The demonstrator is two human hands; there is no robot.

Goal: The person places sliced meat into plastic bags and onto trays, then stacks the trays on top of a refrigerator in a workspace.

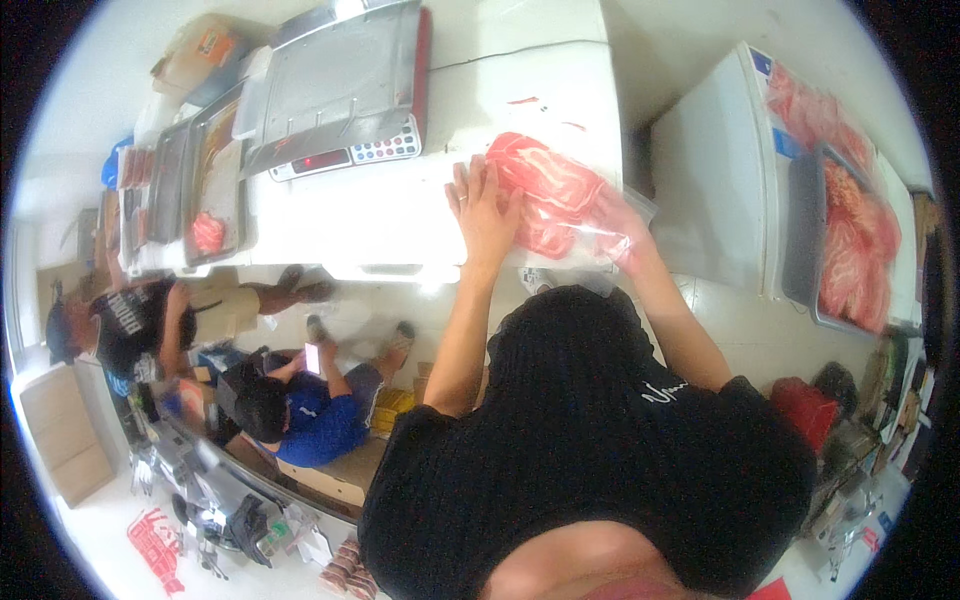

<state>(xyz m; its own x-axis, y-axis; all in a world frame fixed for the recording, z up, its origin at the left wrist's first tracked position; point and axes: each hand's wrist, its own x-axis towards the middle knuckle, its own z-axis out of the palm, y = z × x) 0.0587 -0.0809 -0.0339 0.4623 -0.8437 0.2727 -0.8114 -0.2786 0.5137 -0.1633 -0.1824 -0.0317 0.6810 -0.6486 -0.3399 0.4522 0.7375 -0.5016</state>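
Thin slices of marbled red meat [547, 172] lie near the right end of the white table, their lower part under clear plastic. My left hand [480, 214] rests flat at the left side of the meat. Its fingers are spread, with the thumb against the slices. My right hand [619, 229] is at the right end of the meat, with a clear plastic bag [640, 204] around or over it. The plastic and the meat hide its fingertips, so its grip is unclear. Small meat scraps [523, 100] lie beyond the slices.
A digital scale [386, 144] bearing a metal tray [341, 64] stands left of my hands. Farther left, another metal tray [217, 172] holds a piece of meat [208, 231]. At right, a grey tub [804, 232] of meat sits on a white chest [712, 172]. Two people are at left.
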